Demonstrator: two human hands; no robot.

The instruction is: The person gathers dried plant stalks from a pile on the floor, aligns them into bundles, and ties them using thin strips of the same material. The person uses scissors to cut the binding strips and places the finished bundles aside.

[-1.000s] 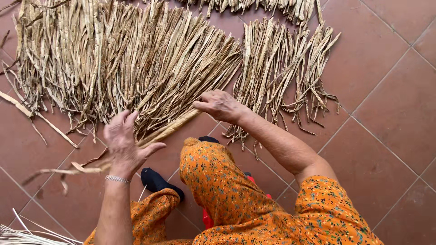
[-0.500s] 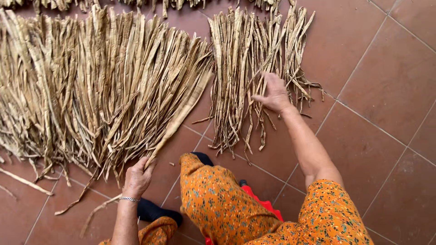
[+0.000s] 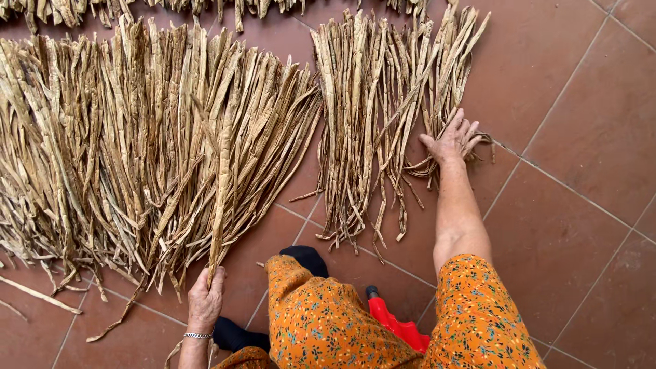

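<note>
The long dried leaf strip lies on top of the large fan-shaped pile of dried strips, running from the pile's upper middle down to its near edge. The left hand is closed around the strip's lower end, fingers wrapped, at the near edge of that pile on the tiled floor.

The right hand lies flat, fingers spread, pressing the lower right end of the smaller pile of strips; it grips nothing that can be seen. The two piles are apart, with bare tile between them.

Judgement on handling: the strip looks dry and brittle, so a hold low on the end and a pull along its length, not across, should spare it from snapping or dragging neighbours out of line. The flat right palm suits keeping the smaller pile's ends even.

Containers: none in view; all strips lie loose on the tiles. A further row of strips runs along the far edge of the floor. A red object shows partly between the person's orange-clad knees; its kind cannot be told.
</note>
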